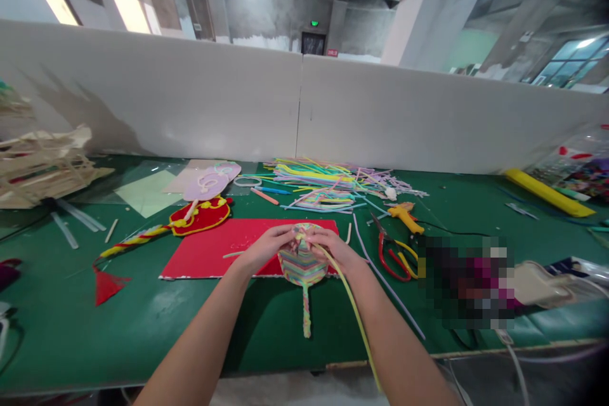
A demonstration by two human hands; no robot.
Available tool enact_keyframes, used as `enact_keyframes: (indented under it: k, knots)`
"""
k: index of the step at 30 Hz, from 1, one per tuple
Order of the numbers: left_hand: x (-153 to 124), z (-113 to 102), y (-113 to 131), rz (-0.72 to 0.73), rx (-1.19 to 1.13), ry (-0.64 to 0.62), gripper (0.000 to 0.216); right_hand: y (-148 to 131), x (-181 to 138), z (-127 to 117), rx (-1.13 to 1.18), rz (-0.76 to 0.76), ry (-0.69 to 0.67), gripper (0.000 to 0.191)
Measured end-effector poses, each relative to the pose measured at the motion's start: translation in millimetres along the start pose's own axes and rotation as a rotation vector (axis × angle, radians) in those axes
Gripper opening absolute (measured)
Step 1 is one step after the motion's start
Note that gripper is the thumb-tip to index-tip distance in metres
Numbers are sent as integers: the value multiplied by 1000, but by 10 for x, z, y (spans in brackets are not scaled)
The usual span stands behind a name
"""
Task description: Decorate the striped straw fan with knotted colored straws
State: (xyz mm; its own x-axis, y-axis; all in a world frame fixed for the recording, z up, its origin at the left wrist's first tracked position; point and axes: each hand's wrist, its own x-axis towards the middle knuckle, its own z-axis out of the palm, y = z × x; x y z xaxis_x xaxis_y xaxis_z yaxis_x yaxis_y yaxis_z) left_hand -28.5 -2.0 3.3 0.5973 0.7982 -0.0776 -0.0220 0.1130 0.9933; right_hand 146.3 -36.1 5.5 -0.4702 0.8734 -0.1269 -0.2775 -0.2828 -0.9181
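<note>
Both my hands meet over a small round fan [303, 266] with pastel zigzag stripes, its wrapped handle pointing down toward me. My left hand [276, 245] pinches the fan's upper edge on the left side. On the right side of that edge, my right hand [333, 247] is closed on a long yellow strip [353, 301], which trails down past my right forearm. The fingertips are close together and partly hide the strip's end. Beneath the hands lies a red board [204, 254]. A lilac strip [390, 288] rests on the green table to the right.
A pile of pastel strips [323, 181] lies behind the board. Red-and-yellow pliers [392, 257] and an orange glue gun [405, 218] are at right. A red tasselled fan [200, 216] sits at left, near a wooden model [42, 165]. A white partition [214, 101] stands behind.
</note>
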Motion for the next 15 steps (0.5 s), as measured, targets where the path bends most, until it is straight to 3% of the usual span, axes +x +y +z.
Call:
enact_keyframes:
  k: [8, 15]
  knots:
    - [-39, -18, 60, 115, 223, -152, 24, 1, 10, -87, 20, 55, -24, 19]
    - [49, 33, -10, 203, 239, 84, 23, -20, -1, -15, -22, -11, 105, 23]
